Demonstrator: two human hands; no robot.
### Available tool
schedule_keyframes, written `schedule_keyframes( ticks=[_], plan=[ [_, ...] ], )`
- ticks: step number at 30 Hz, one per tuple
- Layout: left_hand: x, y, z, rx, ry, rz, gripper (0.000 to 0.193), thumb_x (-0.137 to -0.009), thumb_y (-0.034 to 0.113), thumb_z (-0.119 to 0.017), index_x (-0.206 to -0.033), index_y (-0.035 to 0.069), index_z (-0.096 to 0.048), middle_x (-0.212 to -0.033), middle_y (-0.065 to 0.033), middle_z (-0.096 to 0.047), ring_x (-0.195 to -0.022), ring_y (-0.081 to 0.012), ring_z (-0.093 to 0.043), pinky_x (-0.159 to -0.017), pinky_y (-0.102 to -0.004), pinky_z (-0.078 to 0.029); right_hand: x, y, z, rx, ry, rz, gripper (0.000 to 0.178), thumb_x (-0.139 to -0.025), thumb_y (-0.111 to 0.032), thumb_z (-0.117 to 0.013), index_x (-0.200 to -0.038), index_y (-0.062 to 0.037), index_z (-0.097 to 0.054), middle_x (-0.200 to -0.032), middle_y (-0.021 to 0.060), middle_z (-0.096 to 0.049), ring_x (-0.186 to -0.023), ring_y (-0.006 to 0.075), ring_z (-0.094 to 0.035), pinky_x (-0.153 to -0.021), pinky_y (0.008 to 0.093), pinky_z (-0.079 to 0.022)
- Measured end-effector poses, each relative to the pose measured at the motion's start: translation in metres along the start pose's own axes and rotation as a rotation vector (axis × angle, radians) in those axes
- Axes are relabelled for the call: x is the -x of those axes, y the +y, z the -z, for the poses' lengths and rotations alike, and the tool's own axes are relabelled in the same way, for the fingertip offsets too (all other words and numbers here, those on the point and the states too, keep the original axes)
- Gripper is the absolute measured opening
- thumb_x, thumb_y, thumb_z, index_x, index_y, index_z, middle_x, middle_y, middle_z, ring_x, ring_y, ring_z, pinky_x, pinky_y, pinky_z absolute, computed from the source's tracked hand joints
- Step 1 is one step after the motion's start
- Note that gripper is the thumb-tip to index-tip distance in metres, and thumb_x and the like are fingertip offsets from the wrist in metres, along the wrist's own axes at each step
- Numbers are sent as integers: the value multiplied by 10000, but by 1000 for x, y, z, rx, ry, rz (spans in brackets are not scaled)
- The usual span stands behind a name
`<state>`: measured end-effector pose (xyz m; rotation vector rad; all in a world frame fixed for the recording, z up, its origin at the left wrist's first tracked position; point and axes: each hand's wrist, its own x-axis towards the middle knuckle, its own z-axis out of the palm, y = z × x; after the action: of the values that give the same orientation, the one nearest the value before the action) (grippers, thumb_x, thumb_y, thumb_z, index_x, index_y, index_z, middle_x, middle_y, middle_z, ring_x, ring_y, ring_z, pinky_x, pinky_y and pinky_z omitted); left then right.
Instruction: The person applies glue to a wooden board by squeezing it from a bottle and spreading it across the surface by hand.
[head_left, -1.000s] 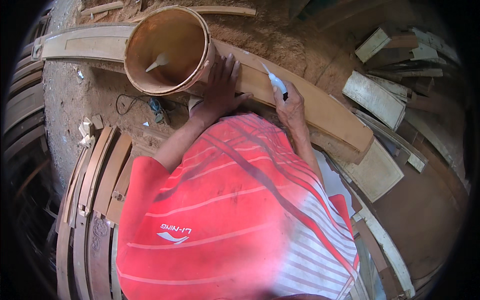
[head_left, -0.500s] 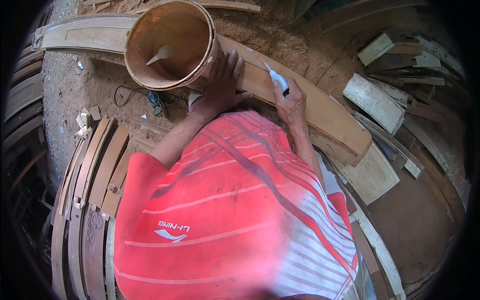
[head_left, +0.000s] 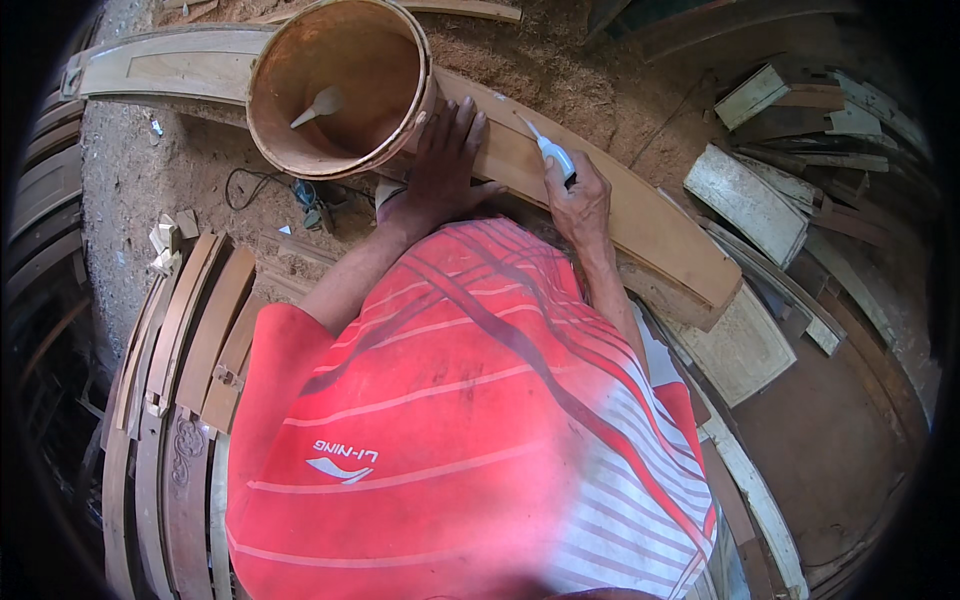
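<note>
A small white glue bottle with a long thin nozzle is gripped in my right hand. Its tip points up and left, at the surface of a long wooden board. My left hand lies flat on that board with fingers stretched, close against a round bucket. Inside the bucket rests a pale, cone-shaped nozzle or cap. Whether glue is coming out of the bottle is too small to tell.
Curved wooden pieces stand stacked at the left. White-painted boards and scrap wood lie at the right. Sawdust covers the ground beyond the board. A dark cable and a small blue-and-dark tool lie below the bucket.
The bottle's nozzle tip has shifted slightly left and up along the board. My left hand stays in place.
</note>
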<state>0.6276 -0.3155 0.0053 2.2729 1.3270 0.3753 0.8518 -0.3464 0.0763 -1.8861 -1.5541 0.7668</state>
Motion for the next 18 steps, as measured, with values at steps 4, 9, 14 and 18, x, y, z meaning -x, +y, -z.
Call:
schedule_keyframes(
  ticks=[4, 9, 14, 18],
  plan=[
    [1, -1, -1, 5, 4, -4, 1147, -734, 603, -852, -1596, 26, -363, -1683, -242, -280, -1571, -446, -241, -1261, -593, -226, 0, -1, 0, 7, -12, 0, 210, -989, -203, -703, -1067, -8, -697, -822, 194, -696, -706, 318, -695, -656, 421, -530],
    [-1, 0, 0, 0, -11, 12, 1145, -736, 601, -852, -1597, 27, -362, -1686, -238, -279, -1575, -441, -235, -1267, -590, -215, 1, 1, 0, 15, 3, 16, 206, -988, -201, -701, -1063, -9, -700, -824, 189, -695, -704, 321, -692, -656, 418, -530],
    [0, 0, 0, -2, -8, 10, 1143, -744, 600, -847, -1602, 28, -354, -1687, -236, -278, -1577, -440, -229, -1270, -588, -210, 1, 0, -1, 8, 9, 15, 200, -989, -204, -697, -1046, -12, -697, -815, 190, -685, -696, 319, -682, -650, 420, -525],
    [0, 1, 0, 5, 5, 5, 1145, -742, 598, -849, -1601, 28, -351, -1684, -239, -282, -1576, -442, -232, -1267, -589, -214, 1, -5, 2, 21, -59, -51, 202, -981, -181, -675, -1084, -8, -687, -902, 230, -694, -815, 425, -693, -704, 491, -535]
  ],
)
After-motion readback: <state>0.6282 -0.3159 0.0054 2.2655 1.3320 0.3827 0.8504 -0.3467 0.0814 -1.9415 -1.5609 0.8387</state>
